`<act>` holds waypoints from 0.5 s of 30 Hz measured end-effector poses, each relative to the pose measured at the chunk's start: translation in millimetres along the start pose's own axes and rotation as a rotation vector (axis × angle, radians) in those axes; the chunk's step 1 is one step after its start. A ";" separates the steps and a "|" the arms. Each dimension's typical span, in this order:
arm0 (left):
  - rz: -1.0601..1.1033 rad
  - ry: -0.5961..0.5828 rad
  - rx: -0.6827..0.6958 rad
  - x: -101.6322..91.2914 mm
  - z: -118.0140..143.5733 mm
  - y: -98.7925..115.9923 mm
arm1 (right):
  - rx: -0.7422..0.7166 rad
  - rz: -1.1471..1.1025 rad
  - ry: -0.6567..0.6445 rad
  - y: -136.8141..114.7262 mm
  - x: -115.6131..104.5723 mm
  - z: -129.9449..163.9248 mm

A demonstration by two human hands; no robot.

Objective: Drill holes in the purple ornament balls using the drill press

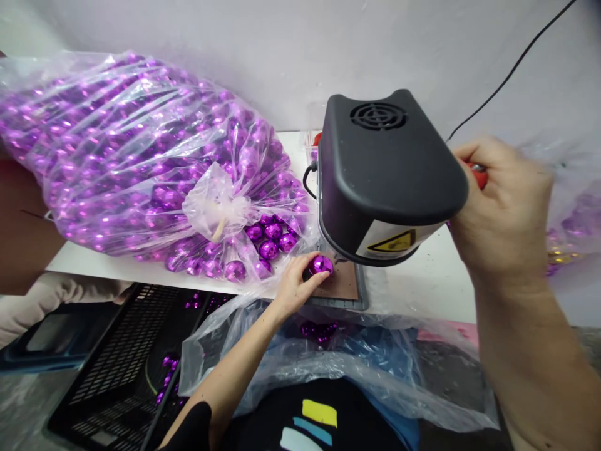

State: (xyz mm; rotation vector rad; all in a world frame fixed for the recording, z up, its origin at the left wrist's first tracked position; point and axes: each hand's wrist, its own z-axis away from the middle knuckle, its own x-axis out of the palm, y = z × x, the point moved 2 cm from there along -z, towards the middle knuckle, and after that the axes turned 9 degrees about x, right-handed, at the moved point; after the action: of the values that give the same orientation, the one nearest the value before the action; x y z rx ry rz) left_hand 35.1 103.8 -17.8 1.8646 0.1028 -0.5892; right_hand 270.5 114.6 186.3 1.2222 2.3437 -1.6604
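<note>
Left hand (295, 283) pinches purple ball (320, 265) on press plate (345, 285) near table (432, 282) front edge. Right hand (502, 213) fisted round red handle (479, 176). Black press head (385, 169) overhangs ball; bulging ball bag (131, 163) crowds left.

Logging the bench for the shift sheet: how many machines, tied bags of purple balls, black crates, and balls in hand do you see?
Black press machine: 1
Tied bag of purple balls: 1
Black crate: 1
Purple ball held in left hand: 1
Total: 4
</note>
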 end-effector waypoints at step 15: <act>-0.100 0.024 0.099 37.9 -9.0 2.1 | 0.010 0.009 -0.042 1.7 -2.1 0.4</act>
State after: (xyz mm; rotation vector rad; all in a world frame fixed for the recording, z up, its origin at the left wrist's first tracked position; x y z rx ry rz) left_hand 72.0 103.2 -30.5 1.9714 0.1859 -0.6511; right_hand 272.8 113.3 185.7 1.1854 2.3050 -1.6799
